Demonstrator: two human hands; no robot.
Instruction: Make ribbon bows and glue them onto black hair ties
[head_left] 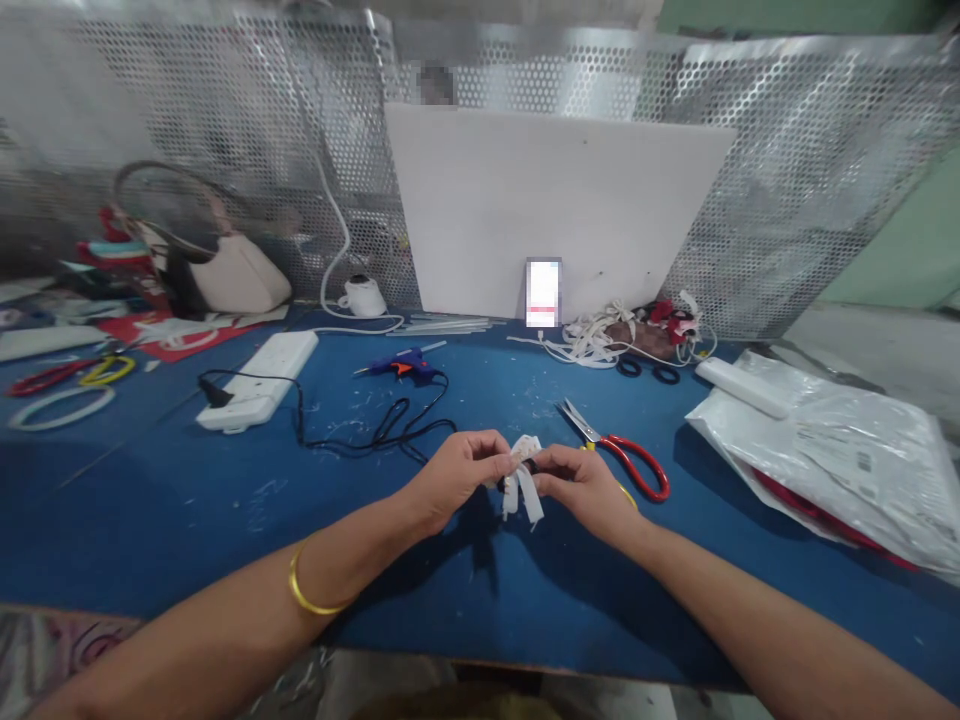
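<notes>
Between my two hands, above the blue table, is a white ribbon bow [528,492] with two tails hanging down and a dark part behind it. My left hand [466,470] pinches its left side with thumb and forefinger. From the right, the fingers of my right hand [581,485] close on the bow's other side, near the dark part. What that dark part is, I cannot make out. Just beyond my right hand lie scissors [634,465] with red handles, their blades slightly apart. A bit of yellow shows by my right hand, mostly hidden.
A blue glue gun [405,368] lies at left centre, its black cord looping toward a white power strip [262,380]. A lit phone [544,293] leans on a white board [555,200]. Plastic-wrapped packages [840,450] occupy the right; a handbag [236,275] stands back left, near white cords [592,340].
</notes>
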